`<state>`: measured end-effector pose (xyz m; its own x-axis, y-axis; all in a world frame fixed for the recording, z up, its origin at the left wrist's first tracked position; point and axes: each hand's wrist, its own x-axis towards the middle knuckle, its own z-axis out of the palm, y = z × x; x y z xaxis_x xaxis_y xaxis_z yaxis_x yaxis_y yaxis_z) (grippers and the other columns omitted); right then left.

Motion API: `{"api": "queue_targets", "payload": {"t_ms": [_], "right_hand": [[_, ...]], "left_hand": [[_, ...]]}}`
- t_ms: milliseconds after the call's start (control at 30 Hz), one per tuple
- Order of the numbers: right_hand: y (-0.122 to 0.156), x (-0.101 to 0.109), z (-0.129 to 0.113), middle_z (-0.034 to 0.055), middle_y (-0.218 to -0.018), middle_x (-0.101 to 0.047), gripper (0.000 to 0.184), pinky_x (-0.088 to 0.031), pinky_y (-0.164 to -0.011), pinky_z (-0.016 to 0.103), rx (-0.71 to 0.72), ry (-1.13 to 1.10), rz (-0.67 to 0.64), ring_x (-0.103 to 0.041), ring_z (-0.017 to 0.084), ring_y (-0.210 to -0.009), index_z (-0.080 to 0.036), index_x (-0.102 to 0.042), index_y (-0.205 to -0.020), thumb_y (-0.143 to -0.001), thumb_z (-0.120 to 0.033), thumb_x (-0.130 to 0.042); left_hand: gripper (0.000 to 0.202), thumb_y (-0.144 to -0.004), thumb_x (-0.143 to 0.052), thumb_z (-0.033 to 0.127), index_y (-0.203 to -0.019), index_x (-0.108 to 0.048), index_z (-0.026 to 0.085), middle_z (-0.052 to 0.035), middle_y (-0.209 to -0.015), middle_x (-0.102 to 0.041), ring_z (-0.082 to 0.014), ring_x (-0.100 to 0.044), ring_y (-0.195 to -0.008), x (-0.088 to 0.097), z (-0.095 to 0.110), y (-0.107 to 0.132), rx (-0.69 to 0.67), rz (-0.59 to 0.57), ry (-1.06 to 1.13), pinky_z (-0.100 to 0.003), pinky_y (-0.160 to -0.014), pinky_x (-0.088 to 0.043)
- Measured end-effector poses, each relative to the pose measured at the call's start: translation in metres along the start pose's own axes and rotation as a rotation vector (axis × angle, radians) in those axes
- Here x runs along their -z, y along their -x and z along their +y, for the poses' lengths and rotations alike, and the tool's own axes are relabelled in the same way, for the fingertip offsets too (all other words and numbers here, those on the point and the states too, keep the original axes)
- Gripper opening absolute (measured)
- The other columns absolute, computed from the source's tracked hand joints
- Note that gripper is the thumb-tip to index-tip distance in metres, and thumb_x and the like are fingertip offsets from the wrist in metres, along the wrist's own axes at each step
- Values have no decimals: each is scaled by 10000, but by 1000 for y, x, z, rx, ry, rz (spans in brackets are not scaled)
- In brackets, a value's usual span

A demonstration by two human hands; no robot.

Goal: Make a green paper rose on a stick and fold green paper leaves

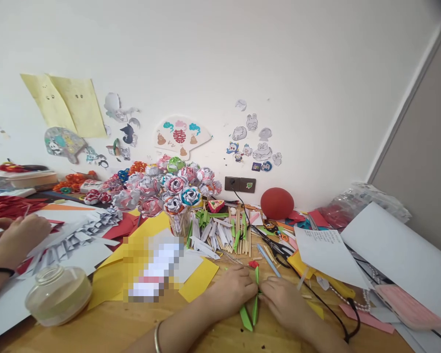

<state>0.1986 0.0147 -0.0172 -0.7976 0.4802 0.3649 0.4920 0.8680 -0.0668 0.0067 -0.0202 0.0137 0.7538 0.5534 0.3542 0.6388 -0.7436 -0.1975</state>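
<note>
Low in the centre of the head view, my left hand and my right hand meet at a strip of folded green paper. The fingers of both are curled in and pinch it from either side. A second green folded piece pokes out below my left hand, and its upper part is hidden. Just beyond my fingertips lies a small red scrap. White folded paper pieces and green folded pieces are heaped farther back beside wooden sticks.
Paper flowers fill a jar behind yellow sheets. A glass jar stands left, near another person's hand. Scissors, a black cable, a red balloon and white paper lie right.
</note>
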Motion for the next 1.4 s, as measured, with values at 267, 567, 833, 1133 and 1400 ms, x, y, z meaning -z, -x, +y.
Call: {"api": "queue_targets", "payload": {"t_ms": [267, 567, 833, 1133, 1400], "right_hand": [[0, 1, 4, 47, -681, -599, 220, -352, -571, 290, 15, -25, 58, -546, 189, -652, -188, -516, -704, -865, -130, -376], [-1, 5, 3, 36, -712, -611, 139, -359, -589, 294, 11, 55, 71, -557, 199, -682, -191, -541, -748, -858, -167, -460], [-6, 4, 1, 25, -694, -605, 201, -354, -565, 274, -13, 41, 107, -553, 179, -656, -195, -521, -723, -862, -113, -401], [1, 11, -1, 30, -658, -594, 220, -342, -557, 274, 3, -5, 107, -544, 173, -634, -193, -517, -691, -832, -108, -371], [-1, 8, -7, 66, -756, -637, 183, -399, -617, 303, -68, -17, 100, -578, 208, -708, -176, -545, -760, -878, -167, -405]], "left_hand": [[195, -946, -403, 201, -847, -568, 170, -40, -849, -657, -179, -587, -821, -4, 2, -2, 120, -12, 32, -283, -718, -417], [391, -791, -580, 546, -883, -590, 166, -76, -885, -679, -234, -622, -819, -6, -14, 5, 168, -48, 24, -327, -707, -454], [213, -903, -492, 302, -754, -570, 171, -30, -627, -656, -195, -608, -571, -12, -7, 2, 155, -86, -38, -276, -528, -403], [205, -908, -427, 173, -747, -554, 181, -33, -687, -652, -187, -603, -619, -2, 1, 0, 118, -50, -30, -276, -556, -409], [100, -854, -513, 166, -764, -555, 175, -32, -733, -672, -191, -619, -646, 2, 5, -2, 141, -76, -16, -271, -582, -425]]}}
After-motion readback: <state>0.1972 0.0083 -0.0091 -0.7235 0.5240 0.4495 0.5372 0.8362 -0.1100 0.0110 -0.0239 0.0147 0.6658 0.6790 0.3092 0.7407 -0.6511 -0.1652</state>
